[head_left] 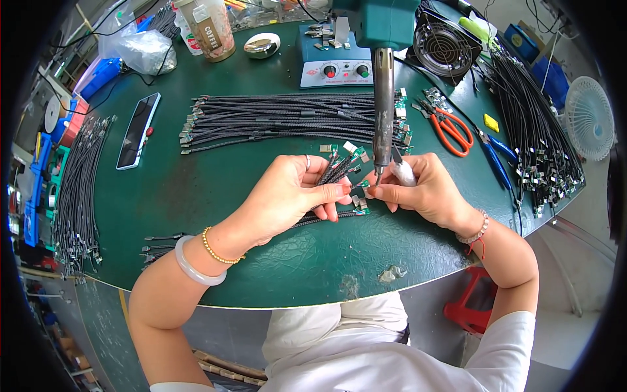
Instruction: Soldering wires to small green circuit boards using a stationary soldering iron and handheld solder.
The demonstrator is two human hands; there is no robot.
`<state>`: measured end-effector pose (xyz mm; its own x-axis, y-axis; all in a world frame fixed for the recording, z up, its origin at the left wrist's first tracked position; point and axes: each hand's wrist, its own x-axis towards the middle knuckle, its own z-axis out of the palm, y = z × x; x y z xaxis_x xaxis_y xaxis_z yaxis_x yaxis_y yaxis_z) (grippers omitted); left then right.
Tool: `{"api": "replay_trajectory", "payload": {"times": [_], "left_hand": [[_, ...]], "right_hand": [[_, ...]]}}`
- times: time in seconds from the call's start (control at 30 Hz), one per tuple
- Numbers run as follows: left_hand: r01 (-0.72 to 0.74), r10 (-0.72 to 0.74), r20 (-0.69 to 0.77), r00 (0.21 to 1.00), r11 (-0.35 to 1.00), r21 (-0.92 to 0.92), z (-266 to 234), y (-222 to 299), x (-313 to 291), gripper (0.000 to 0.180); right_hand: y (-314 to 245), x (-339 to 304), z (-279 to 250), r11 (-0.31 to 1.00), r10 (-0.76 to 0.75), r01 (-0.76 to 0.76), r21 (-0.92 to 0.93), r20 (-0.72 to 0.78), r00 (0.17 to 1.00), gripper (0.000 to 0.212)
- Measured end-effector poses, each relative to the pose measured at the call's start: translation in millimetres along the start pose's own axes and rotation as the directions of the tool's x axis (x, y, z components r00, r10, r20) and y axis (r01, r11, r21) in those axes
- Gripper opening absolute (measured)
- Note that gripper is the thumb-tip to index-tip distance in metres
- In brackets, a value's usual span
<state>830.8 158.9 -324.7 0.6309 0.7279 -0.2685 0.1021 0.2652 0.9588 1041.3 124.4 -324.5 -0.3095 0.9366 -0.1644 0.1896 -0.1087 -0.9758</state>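
My left hand (281, 193) is closed around several black braided cables (336, 171), which end in small green circuit boards and metal plugs. One cable's board (363, 185) sits right under the tip of an upright soldering iron (383, 111). My right hand (424, 189) is closed on a small tool with a white-wrapped grip (403, 174) and a dark pointed end; I cannot tell its kind. The right thumb and fingertip meet close to the iron's tip, beside that board. More cable ends lie on the table below my left fingers.
A bundle of black cables (281, 117) lies behind my hands. Orange-handled pliers (452, 132), blue-handled cutters (496, 163) and a cable pile (532, 124) are at right. A phone (138, 130) and another pile (81, 189) lie left. A blue soldering station (334, 65) and fan (447, 42) stand behind.
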Motion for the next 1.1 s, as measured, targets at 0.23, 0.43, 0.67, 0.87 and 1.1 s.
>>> {"api": "replay_trajectory", "payload": {"times": [0.23,0.43,0.67,0.87,1.1], "left_hand": [[-0.007,0.007,0.003,1.0,1.0,0.005,-1.4,-2.0,-3.0,0.019],[-0.016,0.016,-0.001,1.0,1.0,0.005,-2.9,0.9,-7.3,0.02],[-0.011,0.011,-0.021,1.0,1.0,-0.009,-5.2,3.7,-10.6,0.019],[-0.026,0.025,-0.025,0.999,1.0,-0.018,-10.7,2.0,-11.0,0.02],[-0.047,0.047,-0.012,0.999,0.999,-0.027,-15.7,0.5,-11.3,0.02]], "right_hand": [[1.9,0.7,4.3,0.999,-0.01,0.009,0.031,0.005,1.0,0.012],[-4.4,-0.1,7.6,1.0,-0.004,0.004,0.024,0.005,1.0,0.012],[-10.8,0.8,11.2,1.0,0.008,-0.008,0.007,0.0,1.0,0.01],[-12.1,5.4,14.3,1.0,0.016,-0.016,-0.005,0.0,1.0,0.011],[-12.5,8.7,17.9,1.0,0.028,-0.028,0.005,0.0,1.0,0.012]]}}
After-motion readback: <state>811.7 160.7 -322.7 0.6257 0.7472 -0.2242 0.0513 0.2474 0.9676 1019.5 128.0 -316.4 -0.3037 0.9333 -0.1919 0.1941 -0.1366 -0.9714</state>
